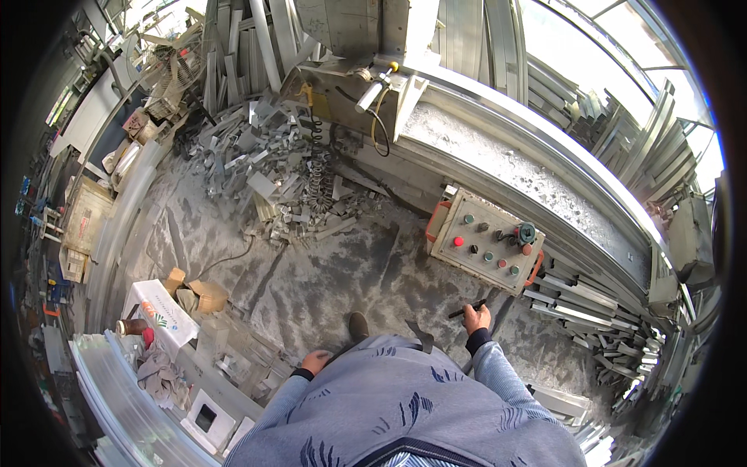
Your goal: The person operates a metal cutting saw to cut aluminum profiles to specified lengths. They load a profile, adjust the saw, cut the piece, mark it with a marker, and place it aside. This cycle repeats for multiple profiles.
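Note:
My right hand (477,318) is closed around a slim black marker-like stick (465,309), whose exact kind is too small to make out. It hangs in front of my body at the right, below and apart from a beige control box (486,241) with coloured push buttons and orange-red handles. At my left side hangs my left hand (315,361), its fingers slightly bent and partly in view, with nothing visible in it. Between the hands my dark shoe (358,326) shows beyond the grey patterned apron (389,397).
A heap of metal offcuts (264,171) lies beyond me at the left. The long machine bed (529,175) crosses the right. Metal profiles (580,296) are stacked beside the control box. A white carton (159,311) and a cloth (162,376) are at my left. A cable (233,257) trails over the dusty floor.

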### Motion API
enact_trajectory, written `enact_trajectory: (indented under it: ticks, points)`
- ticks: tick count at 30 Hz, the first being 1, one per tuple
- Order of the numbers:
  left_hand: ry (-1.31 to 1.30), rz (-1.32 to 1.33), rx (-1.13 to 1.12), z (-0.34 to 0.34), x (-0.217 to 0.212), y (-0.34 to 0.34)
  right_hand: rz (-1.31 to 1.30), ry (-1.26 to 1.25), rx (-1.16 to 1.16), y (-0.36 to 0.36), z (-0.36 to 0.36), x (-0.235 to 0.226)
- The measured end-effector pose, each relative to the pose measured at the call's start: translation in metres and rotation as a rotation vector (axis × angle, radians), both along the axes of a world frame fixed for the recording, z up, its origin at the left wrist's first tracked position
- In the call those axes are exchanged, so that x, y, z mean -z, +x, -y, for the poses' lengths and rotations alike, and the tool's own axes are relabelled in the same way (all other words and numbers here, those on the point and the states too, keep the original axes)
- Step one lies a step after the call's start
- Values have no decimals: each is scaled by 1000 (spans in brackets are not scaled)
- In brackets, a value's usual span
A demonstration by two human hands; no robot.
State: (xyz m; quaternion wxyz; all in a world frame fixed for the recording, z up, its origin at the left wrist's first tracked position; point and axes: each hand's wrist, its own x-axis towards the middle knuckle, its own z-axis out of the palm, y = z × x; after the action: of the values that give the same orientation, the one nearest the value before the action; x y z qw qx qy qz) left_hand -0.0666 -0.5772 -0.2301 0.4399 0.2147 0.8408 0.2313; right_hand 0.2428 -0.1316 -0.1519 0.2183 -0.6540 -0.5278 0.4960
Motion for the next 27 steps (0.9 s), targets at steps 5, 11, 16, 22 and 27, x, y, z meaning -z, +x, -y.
enact_trajectory:
  ticks: [5,11,16,22,27]
  points:
    - [-1,160,-61,-5,-13,-53,11,-103,103,23,29,14]
    - [-149,122,39,0,-23,-110,-212,-33,95,-13,18,-11]
    - [-209,53,236,-1,44,-145,-370,-121,198,-74,-24,-39]
    - [-47,191,75,-81,28,-176,-657,-587,502,-127,-81,-62]
    - [-69,205,-32,-213,-58,-212,-656,-646,689,-137,-98,-63]
